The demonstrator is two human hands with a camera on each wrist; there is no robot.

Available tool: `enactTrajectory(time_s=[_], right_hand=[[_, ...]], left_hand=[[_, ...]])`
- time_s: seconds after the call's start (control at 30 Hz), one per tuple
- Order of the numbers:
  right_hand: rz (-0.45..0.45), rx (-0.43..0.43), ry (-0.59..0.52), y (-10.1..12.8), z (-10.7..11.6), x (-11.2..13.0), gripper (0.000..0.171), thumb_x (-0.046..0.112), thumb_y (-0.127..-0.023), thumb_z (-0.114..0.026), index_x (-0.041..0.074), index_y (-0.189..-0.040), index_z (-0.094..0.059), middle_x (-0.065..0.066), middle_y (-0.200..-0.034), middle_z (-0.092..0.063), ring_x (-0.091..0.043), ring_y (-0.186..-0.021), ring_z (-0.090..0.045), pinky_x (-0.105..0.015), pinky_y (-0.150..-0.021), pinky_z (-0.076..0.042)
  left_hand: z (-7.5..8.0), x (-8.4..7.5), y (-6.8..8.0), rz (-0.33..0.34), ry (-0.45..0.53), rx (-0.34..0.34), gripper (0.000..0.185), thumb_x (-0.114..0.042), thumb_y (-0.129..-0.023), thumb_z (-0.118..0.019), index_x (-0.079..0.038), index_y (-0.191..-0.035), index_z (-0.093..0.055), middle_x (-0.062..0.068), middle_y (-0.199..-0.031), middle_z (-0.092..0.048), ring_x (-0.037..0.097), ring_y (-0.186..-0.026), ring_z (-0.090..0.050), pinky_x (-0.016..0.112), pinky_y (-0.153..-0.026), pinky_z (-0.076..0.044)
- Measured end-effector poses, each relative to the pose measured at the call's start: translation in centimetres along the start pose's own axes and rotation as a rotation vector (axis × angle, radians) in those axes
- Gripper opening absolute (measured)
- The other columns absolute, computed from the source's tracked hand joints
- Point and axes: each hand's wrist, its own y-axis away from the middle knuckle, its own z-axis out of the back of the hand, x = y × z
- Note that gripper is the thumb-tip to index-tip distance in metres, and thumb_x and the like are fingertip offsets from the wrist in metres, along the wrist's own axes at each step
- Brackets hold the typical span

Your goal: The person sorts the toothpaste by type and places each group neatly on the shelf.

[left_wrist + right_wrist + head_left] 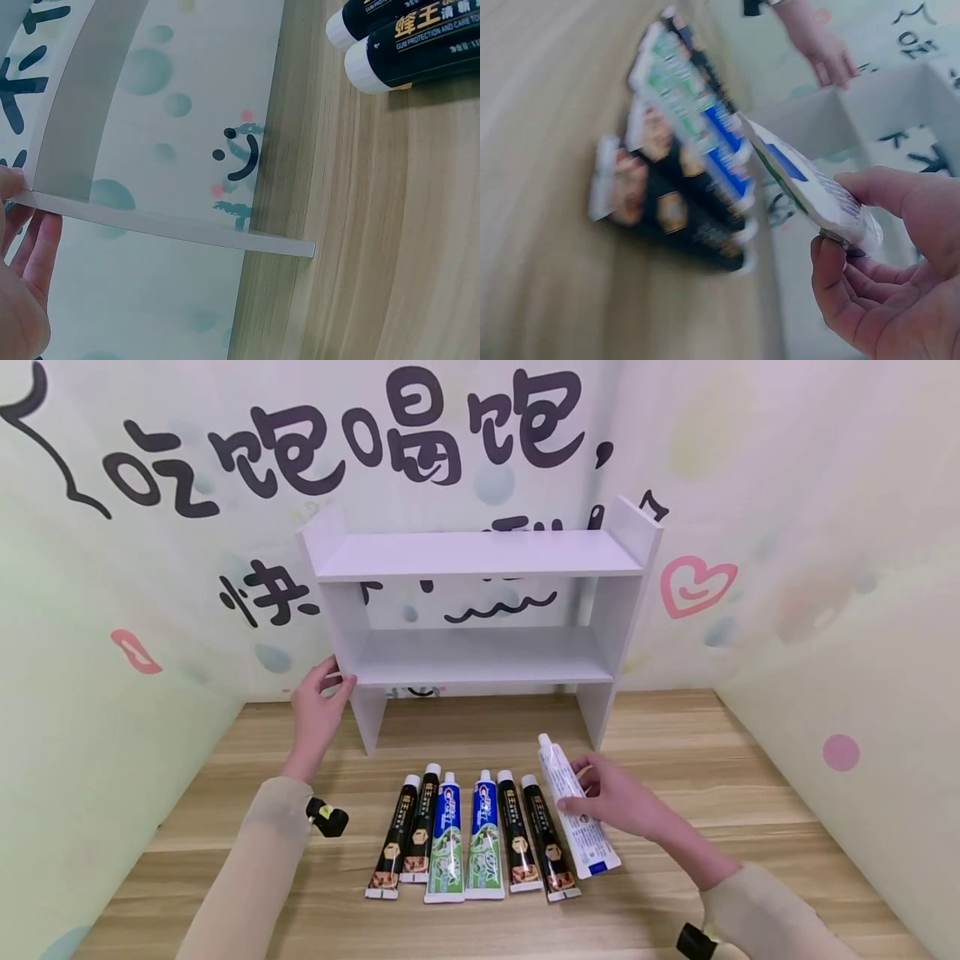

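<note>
A white two-tier shelf stands at the back of the wooden table. My left hand grips its left side panel at the level of the lower board; in the left wrist view the fingers lie on either side of the panel's edge. My right hand holds a white toothpaste tube, cap pointing toward the shelf, just right of a row of tubes. In the right wrist view the fingers and thumb pinch the white tube.
Several toothpaste tubes lie side by side in front of the shelf, black ones and blue-green ones among them. Printed walls close in on the left, back and right. Both shelf boards are bare.
</note>
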Motion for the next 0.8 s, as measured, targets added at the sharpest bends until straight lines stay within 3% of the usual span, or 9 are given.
enactTrajectory(time_s=[0.6,0.8], right_hand=[[0.081,-0.075,-0.009,-0.8,3.0,8.4,0.052,0.016,-0.084,-0.077,-0.004,-0.124,-0.051,-0.017,-0.101,-0.067,-0.020,-0.083,-0.065,-0.030,-0.071,-0.060],[0.120,-0.121,-0.006,-1.2,4.6,11.9,0.052,0.015,-0.085,-0.076,-0.003,-0.127,-0.050,-0.020,-0.105,-0.066,-0.020,-0.087,-0.066,-0.029,-0.074,-0.060]], left_hand=[[0.1,-0.1,-0.1,0.018,-0.045,-0.018,0.041,-0.010,-0.093,-0.065,-0.004,-0.134,-0.060,0.024,-0.119,-0.067,0.038,-0.104,-0.067,-0.002,-0.071,-0.046],[0.1,-0.1,-0.1,0.021,-0.030,-0.020,0.041,-0.009,-0.093,-0.065,-0.005,-0.133,-0.061,0.022,-0.119,-0.068,0.026,-0.098,-0.067,0.000,-0.070,-0.048]])
